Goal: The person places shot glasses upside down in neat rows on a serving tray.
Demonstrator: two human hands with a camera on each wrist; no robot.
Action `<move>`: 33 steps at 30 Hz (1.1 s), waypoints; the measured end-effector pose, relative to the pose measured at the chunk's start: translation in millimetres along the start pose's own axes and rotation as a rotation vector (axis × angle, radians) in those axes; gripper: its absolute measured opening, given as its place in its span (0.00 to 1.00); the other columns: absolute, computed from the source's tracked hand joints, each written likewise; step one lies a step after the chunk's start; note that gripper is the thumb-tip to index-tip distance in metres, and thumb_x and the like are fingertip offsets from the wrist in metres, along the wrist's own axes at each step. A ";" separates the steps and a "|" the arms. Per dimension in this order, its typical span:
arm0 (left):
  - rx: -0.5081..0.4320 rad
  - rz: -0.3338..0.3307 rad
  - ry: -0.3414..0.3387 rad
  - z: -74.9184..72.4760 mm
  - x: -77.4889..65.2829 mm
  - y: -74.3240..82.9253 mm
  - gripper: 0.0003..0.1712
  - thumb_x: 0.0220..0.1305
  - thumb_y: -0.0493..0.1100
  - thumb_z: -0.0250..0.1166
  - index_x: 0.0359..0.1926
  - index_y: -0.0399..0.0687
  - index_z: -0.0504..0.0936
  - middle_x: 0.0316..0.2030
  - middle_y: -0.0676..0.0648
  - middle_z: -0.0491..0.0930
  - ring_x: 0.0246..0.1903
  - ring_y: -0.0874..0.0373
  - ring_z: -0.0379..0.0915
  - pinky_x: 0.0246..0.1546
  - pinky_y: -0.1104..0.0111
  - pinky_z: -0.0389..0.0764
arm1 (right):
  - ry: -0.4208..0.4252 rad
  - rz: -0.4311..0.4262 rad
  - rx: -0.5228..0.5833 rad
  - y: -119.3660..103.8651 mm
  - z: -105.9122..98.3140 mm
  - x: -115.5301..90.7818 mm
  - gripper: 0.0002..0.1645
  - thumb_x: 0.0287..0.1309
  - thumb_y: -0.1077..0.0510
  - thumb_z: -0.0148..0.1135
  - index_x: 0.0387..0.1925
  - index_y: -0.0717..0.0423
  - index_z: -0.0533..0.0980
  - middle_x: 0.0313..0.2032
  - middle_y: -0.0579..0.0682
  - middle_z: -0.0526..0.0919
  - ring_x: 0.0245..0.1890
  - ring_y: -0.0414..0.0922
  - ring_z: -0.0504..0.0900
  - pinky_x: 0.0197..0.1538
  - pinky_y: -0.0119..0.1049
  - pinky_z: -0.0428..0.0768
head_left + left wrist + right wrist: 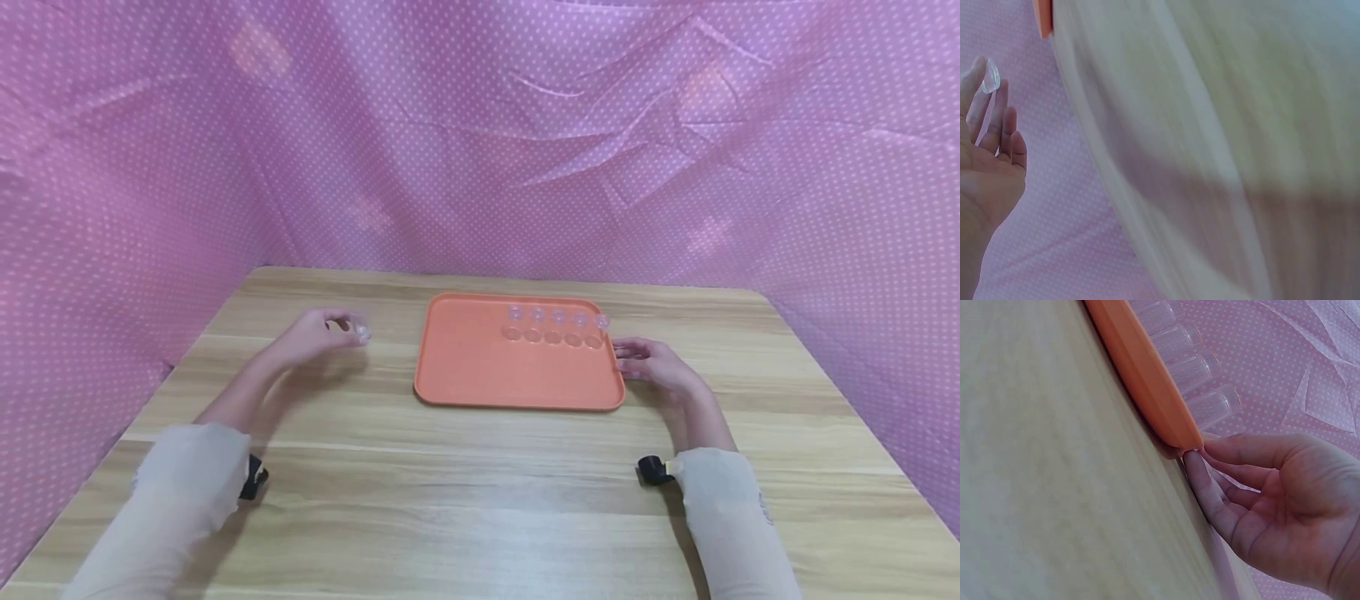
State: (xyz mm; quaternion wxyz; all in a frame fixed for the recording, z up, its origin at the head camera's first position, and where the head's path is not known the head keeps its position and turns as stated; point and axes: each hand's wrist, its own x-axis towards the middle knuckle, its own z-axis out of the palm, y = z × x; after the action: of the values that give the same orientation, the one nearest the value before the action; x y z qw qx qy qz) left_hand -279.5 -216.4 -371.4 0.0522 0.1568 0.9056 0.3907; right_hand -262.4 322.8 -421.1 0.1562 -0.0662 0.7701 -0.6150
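Note:
On the table lies an orange tray (480, 367). Toward its back right, several small clear cups (558, 327) stand in one row; the right wrist view shows their sides (1210, 406). My left hand (322, 333), left of the tray and above the table, pinches another small clear cup (361, 328) between thumb and fingertips. The left wrist view shows only part of this cup (991, 76), with the other fingers loosely bent. My right hand (656, 364) is at the tray's right edge. Its thumb and fingertips pinch the rim (1188, 434).
The wooden table (450, 500) carries the tray near its back edge. A pink dotted cloth (480, 167) hangs behind the table and along both sides. Small black devices (654, 470) are strapped at both sleeved wrists.

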 end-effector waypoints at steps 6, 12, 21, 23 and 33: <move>-0.048 0.034 -0.015 14.9 16.1 9.3 0.24 0.53 0.50 0.68 0.48 0.41 0.78 0.39 0.43 0.75 0.36 0.51 0.66 0.34 0.63 0.70 | -0.005 -0.009 -0.003 -0.1 -0.7 -1.2 0.29 0.59 0.74 0.48 0.62 0.76 0.55 0.56 0.72 0.63 0.41 0.39 0.78 0.48 0.36 0.75; -0.108 0.040 -0.055 28.4 30.2 24.1 0.21 0.54 0.47 0.68 0.47 0.42 0.79 0.41 0.44 0.76 0.43 0.48 0.66 0.42 0.60 0.68 | 0.001 -0.001 -0.013 -0.5 -0.2 -1.8 0.28 0.59 0.73 0.48 0.61 0.75 0.56 0.55 0.71 0.64 0.42 0.41 0.78 0.48 0.36 0.75; -0.082 0.054 -0.063 41.7 49.8 40.3 0.21 0.53 0.45 0.69 0.47 0.41 0.79 0.41 0.45 0.78 0.43 0.50 0.68 0.42 0.60 0.70 | 0.003 -0.001 -0.018 -1.6 0.3 -1.7 0.28 0.59 0.73 0.49 0.61 0.75 0.56 0.54 0.71 0.65 0.41 0.41 0.78 0.47 0.35 0.75; -0.094 0.057 -0.062 44.5 53.3 41.7 0.21 0.53 0.45 0.69 0.47 0.40 0.79 0.39 0.44 0.78 0.41 0.50 0.69 0.41 0.61 0.71 | 0.000 -0.004 -0.022 -1.7 -0.1 -1.6 0.29 0.59 0.73 0.49 0.61 0.76 0.55 0.54 0.71 0.65 0.41 0.41 0.78 0.48 0.35 0.75; -0.155 0.114 -0.076 60.1 70.4 50.9 0.14 0.55 0.40 0.67 0.41 0.38 0.80 0.35 0.45 0.78 0.38 0.52 0.70 0.40 0.64 0.73 | -0.001 0.009 -0.008 -3.6 1.1 -1.3 0.30 0.59 0.73 0.48 0.62 0.75 0.55 0.57 0.71 0.63 0.42 0.41 0.77 0.49 0.36 0.74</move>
State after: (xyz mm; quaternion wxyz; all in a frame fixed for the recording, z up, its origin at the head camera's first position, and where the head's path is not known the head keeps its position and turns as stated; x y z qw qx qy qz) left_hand -320.6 -119.2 -374.1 0.0763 0.2185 0.8596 0.4555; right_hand -261.2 321.3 -417.5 0.1590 -0.0637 0.7728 -0.6111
